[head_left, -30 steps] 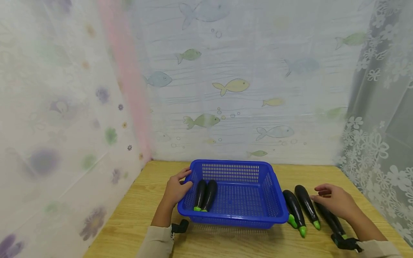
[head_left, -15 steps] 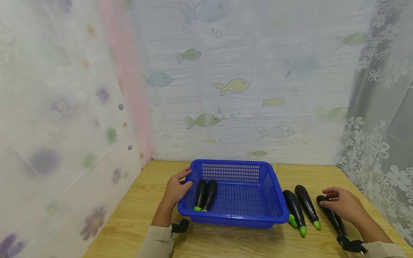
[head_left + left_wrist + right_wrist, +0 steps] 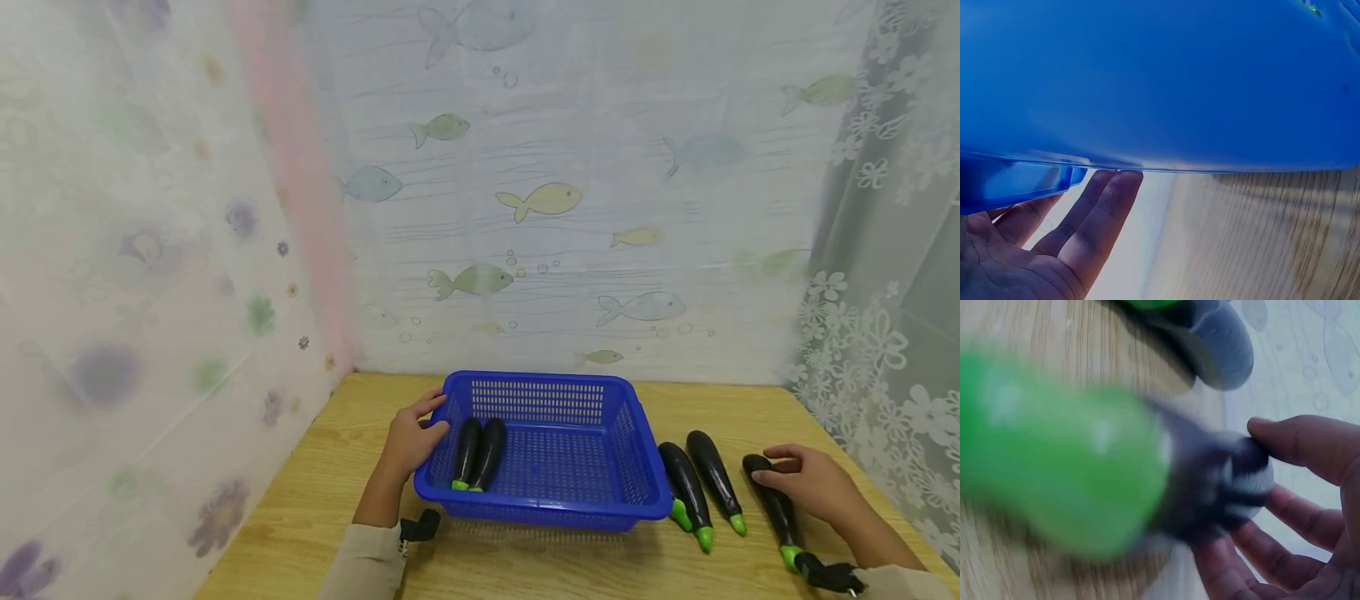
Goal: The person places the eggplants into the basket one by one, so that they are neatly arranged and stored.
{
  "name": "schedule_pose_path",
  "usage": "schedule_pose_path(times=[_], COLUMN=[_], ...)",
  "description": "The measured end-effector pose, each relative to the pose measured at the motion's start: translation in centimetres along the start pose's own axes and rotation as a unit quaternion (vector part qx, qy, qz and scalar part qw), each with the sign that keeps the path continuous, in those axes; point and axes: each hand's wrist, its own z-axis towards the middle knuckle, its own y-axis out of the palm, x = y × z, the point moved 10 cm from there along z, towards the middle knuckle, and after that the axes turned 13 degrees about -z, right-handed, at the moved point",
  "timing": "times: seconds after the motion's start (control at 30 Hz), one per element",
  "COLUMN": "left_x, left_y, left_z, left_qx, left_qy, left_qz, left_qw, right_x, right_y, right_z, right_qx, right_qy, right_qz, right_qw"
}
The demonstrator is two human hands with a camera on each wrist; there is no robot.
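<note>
Left hand [image 3: 408,437] holds blue basket [image 3: 540,505] containing two eggplants [image 3: 490,454]; right hand [image 3: 816,485] grips another eggplant [image 3: 777,510]

Through the head camera I see a wood-grain table [image 3: 300,500] before a pale backdrop [image 3: 480,225] printed with fish [image 3: 543,199]. A flowered sheet [image 3: 150,333] covers the left, a pink band [image 3: 288,167] edges the corner, and translucent white-flowered sheeting [image 3: 900,292] hangs right.
</note>
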Motion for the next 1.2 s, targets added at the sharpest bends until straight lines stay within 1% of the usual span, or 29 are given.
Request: schedule_pose_path(times=[0.13,0.3,0.5,0.7,1.0,1.2], left_x=[-0.1,-0.2,0.0,-0.1,-0.1,0.0], left_y=[0.0,0.0,0.0,0.0,0.0,0.0], left_z=[0.0,0.1,-0.1,0.1,0.0,-0.1], left_qx=[0.0,0.001,0.0,0.002,-0.001,-0.002], left_qy=[-0.001,0.002,0.002,0.007,0.009,0.01], left_qz=[0.002,0.004,0.008,0.006,0.004,0.002], left_qw=[1.0,1.0,1.0,1.0,1.0,0.9999], right_x=[0.5,0.8,0.8,0.0,-1.8,-3.6], right_y=[0.4,0.6,0.4,-0.3,-1.7,-2.6], right_z=[0.2,0.1,0.0,-0.1,-0.1,-0.3], right_qx=[-0.012,-0.019,-0.031,-0.039,-0.024,-0.016], right_qy=[0.004,0.012,0.024,0.019,0.011,-0.002], right_qz=[0.012,0.048,0.073,0.09,0.1,0.109], right_qw=[1.0,0.999,0.997,0.995,0.995,0.994])
